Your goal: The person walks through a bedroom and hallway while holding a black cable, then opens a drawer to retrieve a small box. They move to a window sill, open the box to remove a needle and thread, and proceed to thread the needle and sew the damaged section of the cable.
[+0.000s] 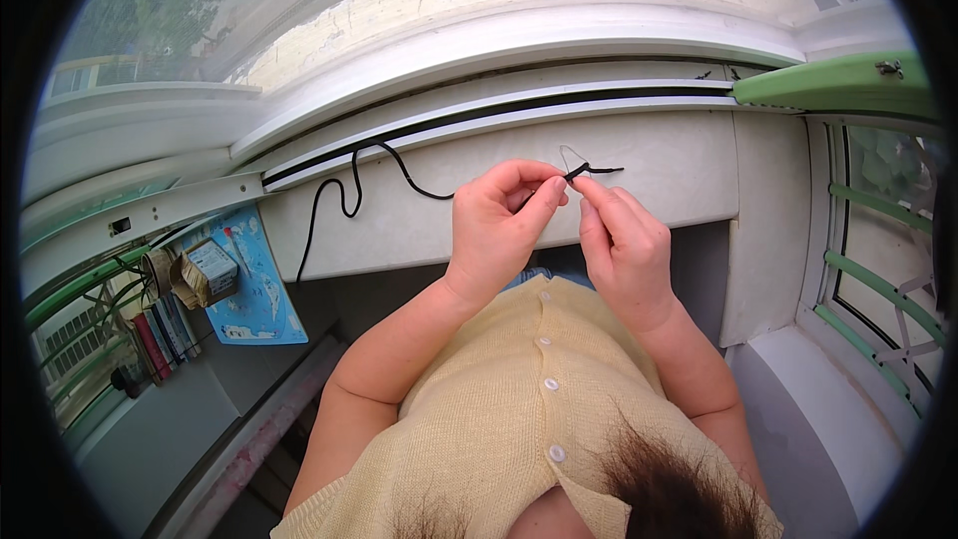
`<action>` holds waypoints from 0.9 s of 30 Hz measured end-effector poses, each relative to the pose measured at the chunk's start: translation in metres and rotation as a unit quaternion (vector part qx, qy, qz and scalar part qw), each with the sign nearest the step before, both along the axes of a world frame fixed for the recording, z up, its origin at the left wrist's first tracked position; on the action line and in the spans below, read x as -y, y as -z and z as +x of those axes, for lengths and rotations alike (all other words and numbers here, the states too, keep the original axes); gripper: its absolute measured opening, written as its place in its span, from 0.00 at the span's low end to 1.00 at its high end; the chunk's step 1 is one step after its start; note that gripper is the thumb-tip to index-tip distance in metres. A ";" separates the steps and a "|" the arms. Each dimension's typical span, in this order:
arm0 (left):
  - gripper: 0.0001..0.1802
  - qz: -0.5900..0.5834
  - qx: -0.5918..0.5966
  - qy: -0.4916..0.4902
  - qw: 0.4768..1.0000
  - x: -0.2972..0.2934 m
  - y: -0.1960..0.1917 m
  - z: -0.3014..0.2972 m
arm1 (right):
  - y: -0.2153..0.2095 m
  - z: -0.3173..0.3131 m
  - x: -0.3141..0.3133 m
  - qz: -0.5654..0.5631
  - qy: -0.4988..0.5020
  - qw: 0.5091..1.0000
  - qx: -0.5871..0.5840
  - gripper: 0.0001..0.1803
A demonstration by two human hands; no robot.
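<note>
So, w/ the white sill [659, 165] behind, your left hand [499, 230] and right hand [624, 245] both pinch the black cord [354, 185]. It trails out toward 9 o'clock; its short end w/ thin wire loop [571, 157] sticks out at 12, nearer your right.

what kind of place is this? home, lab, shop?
Most likely a home, at a window ledge. The hands work a black cord over a white sill below sliding window tracks, with a green window grille and books nearby.
</note>
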State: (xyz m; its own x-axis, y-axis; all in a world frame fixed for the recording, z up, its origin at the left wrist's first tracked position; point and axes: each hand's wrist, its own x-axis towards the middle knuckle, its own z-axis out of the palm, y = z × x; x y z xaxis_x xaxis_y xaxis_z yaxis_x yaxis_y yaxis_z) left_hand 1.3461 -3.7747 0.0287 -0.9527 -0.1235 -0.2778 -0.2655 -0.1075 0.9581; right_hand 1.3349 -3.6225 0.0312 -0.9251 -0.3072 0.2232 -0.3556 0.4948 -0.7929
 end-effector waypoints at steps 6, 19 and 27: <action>0.05 -0.054 -0.032 0.003 0.998 -0.003 0.001 0.002 | 0.000 0.000 0.000 -0.010 0.010 1.000 0.007 0.12; 0.05 -0.332 -0.291 0.009 0.897 -0.009 0.012 -0.001 | -0.009 0.000 -0.002 -0.123 0.035 0.963 0.238 0.03; 0.07 -0.271 -0.210 0.022 0.939 -0.007 0.003 0.000 | -0.007 -0.004 -0.007 -0.348 0.031 0.822 0.449 0.08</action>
State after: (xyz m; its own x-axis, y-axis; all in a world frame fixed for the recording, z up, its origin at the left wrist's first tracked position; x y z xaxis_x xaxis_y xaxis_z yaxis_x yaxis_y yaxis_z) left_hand 1.3457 -3.7673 0.0261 -0.9716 -0.0954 0.2164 0.1562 0.4284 0.8900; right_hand 1.3310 -3.6159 0.0384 -0.8215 -0.3402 -0.4575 0.5376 -0.1952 -0.8203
